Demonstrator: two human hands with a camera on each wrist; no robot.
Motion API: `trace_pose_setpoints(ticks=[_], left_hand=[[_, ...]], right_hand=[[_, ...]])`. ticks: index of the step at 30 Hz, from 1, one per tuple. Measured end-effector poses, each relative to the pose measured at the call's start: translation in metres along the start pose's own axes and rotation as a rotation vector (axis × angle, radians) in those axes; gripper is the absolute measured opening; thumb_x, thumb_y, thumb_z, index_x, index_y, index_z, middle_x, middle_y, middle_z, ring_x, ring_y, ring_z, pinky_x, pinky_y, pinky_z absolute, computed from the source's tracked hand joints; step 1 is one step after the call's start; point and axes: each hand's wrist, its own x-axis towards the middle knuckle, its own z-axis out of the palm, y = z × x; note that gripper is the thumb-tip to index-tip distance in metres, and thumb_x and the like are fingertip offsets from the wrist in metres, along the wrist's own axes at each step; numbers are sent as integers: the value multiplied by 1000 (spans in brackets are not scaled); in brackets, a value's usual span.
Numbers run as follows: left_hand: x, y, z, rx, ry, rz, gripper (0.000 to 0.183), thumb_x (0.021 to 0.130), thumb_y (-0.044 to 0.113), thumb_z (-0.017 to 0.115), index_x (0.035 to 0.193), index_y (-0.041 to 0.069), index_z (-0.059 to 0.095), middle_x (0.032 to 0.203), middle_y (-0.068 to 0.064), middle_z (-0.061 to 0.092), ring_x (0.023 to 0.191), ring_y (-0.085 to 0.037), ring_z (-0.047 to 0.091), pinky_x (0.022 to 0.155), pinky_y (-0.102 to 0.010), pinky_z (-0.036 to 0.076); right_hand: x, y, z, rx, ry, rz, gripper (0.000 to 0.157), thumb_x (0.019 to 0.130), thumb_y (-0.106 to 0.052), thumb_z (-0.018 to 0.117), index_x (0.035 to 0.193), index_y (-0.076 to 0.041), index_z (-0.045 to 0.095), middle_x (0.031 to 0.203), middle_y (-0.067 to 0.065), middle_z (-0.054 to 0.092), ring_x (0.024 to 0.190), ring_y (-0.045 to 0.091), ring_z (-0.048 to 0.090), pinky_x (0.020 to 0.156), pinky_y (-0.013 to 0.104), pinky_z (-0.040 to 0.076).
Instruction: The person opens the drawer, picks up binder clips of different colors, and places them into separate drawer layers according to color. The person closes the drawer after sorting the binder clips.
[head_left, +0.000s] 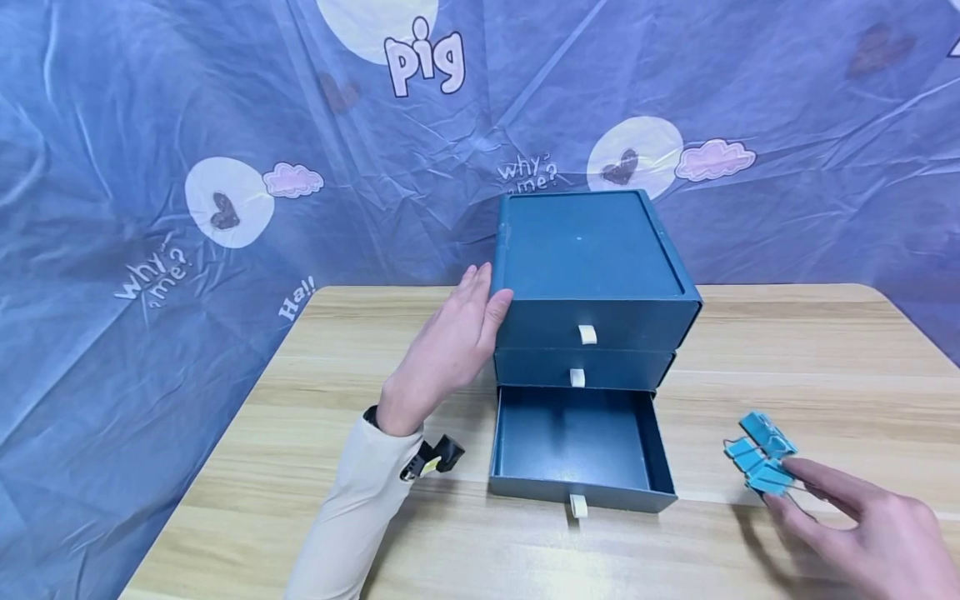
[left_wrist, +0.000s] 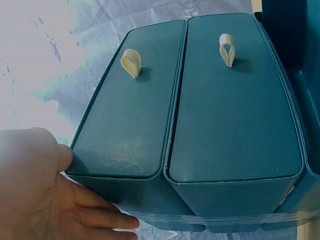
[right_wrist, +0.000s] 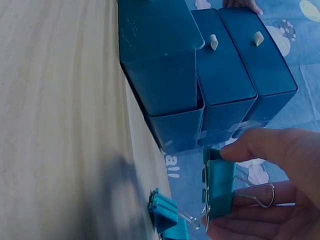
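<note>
A dark teal three-drawer box (head_left: 585, 250) stands on the table with its bottom drawer (head_left: 536, 489) pulled out. My left hand (head_left: 453, 337) lies flat along the box's left side, fingers straight and thumb at the front top corner. To the right of the box, my right hand (head_left: 873, 521) pinches a turquoise binder clip (right_wrist: 221, 185) between thumb and fingers. Another binder clip (head_left: 768, 433) and a third binder clip (head_left: 745, 455) lie on the table just past the fingertips, close against the held one. Nothing shows inside the open drawer.
White pull tabs (head_left: 587, 335) stick out from the drawer fronts. Behind the wooden table (head_left: 315, 433) hangs a blue printed cloth (head_left: 390, 192). A small black device (head_left: 435, 457) is strapped at the left wrist. Clear tape (left_wrist: 250, 219) runs along the box's side.
</note>
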Motion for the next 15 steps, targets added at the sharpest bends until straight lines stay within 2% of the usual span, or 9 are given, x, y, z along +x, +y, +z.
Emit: trace_pose_setpoints(ticks=[4,7,9,10,12,14,15], left_hand=[[0,0,0,2,-1,-3,73,103,51,13,151,-3,22,158,-14,21,147,-22,11,118,-33,11],[0,0,0,2,-2,-2,74,103,51,12,151,-4,22,158,-14,21,147,-22,11,118,-35,12],[0,-1,0,2,-2,-2,74,103,52,12,151,-4,22,158,-14,21,147,-23,11,119,-36,13],[0,-1,0,1,-2,-3,74,103,52,12,151,-4,22,158,-14,21,147,-23,12,119,-36,14],[0,-1,0,1,-3,-2,74,103,52,12,151,-4,21,158,-14,21,147,-23,11,119,-36,13],[0,-1,0,1,-3,0,74,103,52,12,151,-4,22,158,-14,21,147,-22,11,118,-36,13],[0,-1,0,1,-4,1,74,103,52,12,151,-4,22,158,-14,21,147,-22,11,118,-35,13]], right_hand=[[4,-10,-2,-8,6,-45,48,67,-32,87,104,-4,73,96,28,69,73,51,63,50,19,33],[9,-16,-3,15,33,-117,51,63,-30,89,105,-6,74,99,25,70,72,44,65,50,17,36],[12,-19,-2,46,58,-180,53,61,-28,90,107,-7,74,109,10,71,83,19,71,51,16,39],[14,-21,-1,50,73,-219,54,59,-27,91,107,-8,74,109,8,71,83,17,71,52,14,39],[18,-25,0,56,103,-293,56,57,-25,91,108,-10,74,110,5,71,95,-8,61,56,11,41],[21,-31,1,54,113,-350,55,57,-24,91,108,-11,74,111,0,71,106,-24,44,61,8,42],[23,-34,1,55,119,-379,55,57,-22,90,108,-11,74,107,4,72,109,-23,44,64,7,42]])
